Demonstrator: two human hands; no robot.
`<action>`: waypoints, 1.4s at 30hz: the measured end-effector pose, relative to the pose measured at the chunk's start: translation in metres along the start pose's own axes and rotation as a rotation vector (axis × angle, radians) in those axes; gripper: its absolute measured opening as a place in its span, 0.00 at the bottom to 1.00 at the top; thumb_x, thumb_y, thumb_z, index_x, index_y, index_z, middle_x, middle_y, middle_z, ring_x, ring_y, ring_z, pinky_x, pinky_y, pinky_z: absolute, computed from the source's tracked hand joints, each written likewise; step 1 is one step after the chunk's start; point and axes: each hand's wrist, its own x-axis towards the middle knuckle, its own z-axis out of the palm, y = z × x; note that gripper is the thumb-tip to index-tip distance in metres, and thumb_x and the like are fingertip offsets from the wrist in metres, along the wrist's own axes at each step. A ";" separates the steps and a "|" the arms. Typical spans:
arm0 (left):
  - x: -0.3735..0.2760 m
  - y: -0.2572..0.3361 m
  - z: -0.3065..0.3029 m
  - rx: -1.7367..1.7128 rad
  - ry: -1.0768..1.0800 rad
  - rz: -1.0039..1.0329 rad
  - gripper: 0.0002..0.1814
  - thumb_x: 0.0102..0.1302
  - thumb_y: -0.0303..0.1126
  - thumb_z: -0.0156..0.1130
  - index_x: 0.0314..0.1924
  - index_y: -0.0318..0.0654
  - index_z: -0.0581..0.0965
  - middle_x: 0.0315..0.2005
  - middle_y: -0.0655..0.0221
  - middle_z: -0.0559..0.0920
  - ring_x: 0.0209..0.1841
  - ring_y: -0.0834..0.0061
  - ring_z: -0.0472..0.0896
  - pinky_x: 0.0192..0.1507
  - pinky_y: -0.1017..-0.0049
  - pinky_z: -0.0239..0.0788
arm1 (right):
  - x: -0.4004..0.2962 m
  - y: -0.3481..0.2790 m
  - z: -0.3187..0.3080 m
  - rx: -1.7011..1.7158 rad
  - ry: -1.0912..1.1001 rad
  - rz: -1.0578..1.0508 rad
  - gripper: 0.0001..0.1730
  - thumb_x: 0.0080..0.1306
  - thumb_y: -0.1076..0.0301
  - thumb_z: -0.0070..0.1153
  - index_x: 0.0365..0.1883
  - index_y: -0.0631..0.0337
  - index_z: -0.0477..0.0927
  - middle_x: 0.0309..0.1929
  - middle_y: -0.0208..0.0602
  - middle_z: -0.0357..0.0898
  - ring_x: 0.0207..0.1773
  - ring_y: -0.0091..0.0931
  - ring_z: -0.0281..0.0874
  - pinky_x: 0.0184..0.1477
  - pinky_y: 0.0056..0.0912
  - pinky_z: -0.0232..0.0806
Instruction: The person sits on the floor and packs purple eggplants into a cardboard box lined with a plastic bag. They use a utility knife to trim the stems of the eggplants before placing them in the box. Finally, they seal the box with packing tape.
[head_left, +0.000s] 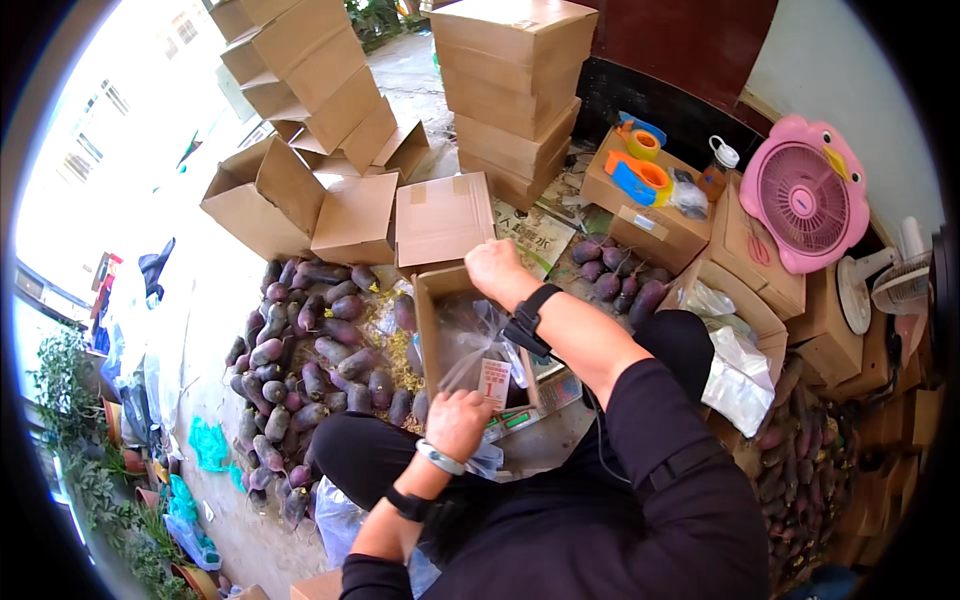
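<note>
Between my knees stands an open cardboard box with a clear plastic bag gathered inside it. A white card with red print lies at its near end. My left hand is curled at the near left corner of the box, beside the card. My right hand makes a fist over the far right corner of the box. The undersides of both hands are hidden, so whether either holds the bag or the box edge cannot be seen.
Dark purple radish-like roots cover the floor to the left; a smaller pile lies at right. Stacked cartons stand ahead. Tape dispensers rest on a carton, near a pink fan. An open carton holds plastic bags.
</note>
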 end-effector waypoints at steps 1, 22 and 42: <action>0.002 0.006 0.005 -0.036 0.047 -0.040 0.03 0.52 0.30 0.58 0.27 0.50 0.78 0.25 0.75 0.74 0.34 0.72 0.77 0.35 0.69 0.66 | 0.009 -0.010 0.005 -0.029 -0.048 -0.050 0.11 0.54 0.69 0.49 0.16 0.48 0.82 0.21 0.30 0.82 0.29 0.30 0.82 0.29 0.33 0.72; 0.090 -0.026 0.031 -0.011 -0.354 -0.609 0.66 0.40 0.51 0.78 0.73 0.42 0.46 0.73 0.59 0.48 0.74 0.55 0.45 0.71 0.53 0.42 | -0.054 0.005 -0.031 0.237 -0.402 -0.354 0.24 0.62 0.63 0.52 0.59 0.48 0.73 0.64 0.30 0.67 0.69 0.34 0.59 0.61 0.49 0.58; 0.076 -0.036 0.040 0.003 -0.327 -0.560 0.53 0.46 0.46 0.74 0.69 0.34 0.57 0.69 0.59 0.58 0.72 0.57 0.53 0.71 0.57 0.44 | -0.092 -0.052 0.010 0.531 -0.225 0.179 0.30 0.69 0.46 0.42 0.68 0.41 0.63 0.74 0.27 0.53 0.76 0.48 0.39 0.67 0.50 0.55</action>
